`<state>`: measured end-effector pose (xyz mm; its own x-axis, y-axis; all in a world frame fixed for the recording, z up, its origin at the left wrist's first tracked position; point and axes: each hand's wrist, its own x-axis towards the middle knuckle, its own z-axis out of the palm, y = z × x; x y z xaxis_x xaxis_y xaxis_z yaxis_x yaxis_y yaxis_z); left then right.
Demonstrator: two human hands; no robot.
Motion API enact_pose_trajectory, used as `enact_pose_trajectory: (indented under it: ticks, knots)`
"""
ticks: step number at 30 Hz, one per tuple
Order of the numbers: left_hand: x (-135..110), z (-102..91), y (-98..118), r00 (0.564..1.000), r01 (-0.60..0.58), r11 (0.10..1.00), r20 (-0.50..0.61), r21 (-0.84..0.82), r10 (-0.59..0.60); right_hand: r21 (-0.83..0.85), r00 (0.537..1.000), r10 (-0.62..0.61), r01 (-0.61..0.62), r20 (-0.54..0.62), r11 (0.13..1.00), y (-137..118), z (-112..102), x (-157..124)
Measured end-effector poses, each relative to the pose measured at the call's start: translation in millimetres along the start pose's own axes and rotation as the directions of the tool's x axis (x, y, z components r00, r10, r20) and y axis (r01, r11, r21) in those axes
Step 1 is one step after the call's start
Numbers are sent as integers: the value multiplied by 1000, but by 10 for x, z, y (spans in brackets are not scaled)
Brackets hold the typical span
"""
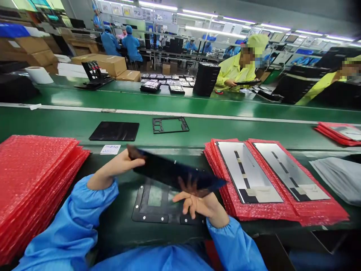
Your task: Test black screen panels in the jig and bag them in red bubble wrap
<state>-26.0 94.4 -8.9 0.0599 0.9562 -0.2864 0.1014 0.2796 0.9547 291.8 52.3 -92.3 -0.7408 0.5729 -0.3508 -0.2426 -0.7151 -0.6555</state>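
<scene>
I hold a dark glossy panel (172,171) tilted above a black frame fixture (146,212) that lies on the green bench. My left hand (120,163) pinches the panel's left corner. From below, my right hand (197,203) supports its right end, fingers curled under the edge. Both of my sleeves are blue.
A thick stack of red bubble bags (34,184) lies at my left. At my right, two grey panels (248,173) rest on red bags (282,214). On the conveyor (70,124) lie a black panel (114,131) and a black frame (170,125). Workers in yellow sit opposite.
</scene>
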Motion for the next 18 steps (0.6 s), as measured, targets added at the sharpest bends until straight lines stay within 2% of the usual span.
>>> enact_pose_trajectory:
  ticks: [1, 2, 3, 5, 6, 9, 11, 14, 16, 18]
  knots:
    - [82, 34, -11, 1000, -23, 999, 7, 46, 23, 1, 1000, -16, 16, -26, 1000, -11, -23, 23]
    - [158, 77, -22, 999, -31, 998, 12, 56, 31, 11, 992, -76, 78, -99, 997, -21, -42, 52]
    - [230, 125, -33, 999, -26, 999, 27, 42, 25, 21, 965, -170, 178, -200, 984, -30, -55, 83]
    - [368, 225, -58, 994, 22, 1000, 107, 13, -23, 28, 865, -328, 365, -379, 931, -39, -68, 131]
    - [444, 270, -71, 987, 48, 999, 153, 13, -50, 23, 823, -361, 412, -438, 911, -38, -73, 143]
    - [751, 359, -89, 976, 34, 996, 211, 88, -52, -37, 747, -362, 413, -557, 910, 1, -117, 119]
    - [1045, 378, -59, 987, -40, 971, 158, 235, 2, -81, 710, -363, 398, -604, 914, 49, -181, 81]
    - [1558, 369, 32, 994, -106, 891, 15, 441, 111, -91, 683, -369, 407, -630, 909, 101, -279, 47]
    - [1867, 350, 78, 979, -97, 846, -102, 524, 175, -45, 683, -340, 410, -646, 911, 99, -300, 40]
    - [2095, 323, 88, 947, -38, 805, -235, 591, 217, 30, 697, -298, 416, -652, 909, 71, -275, 35]
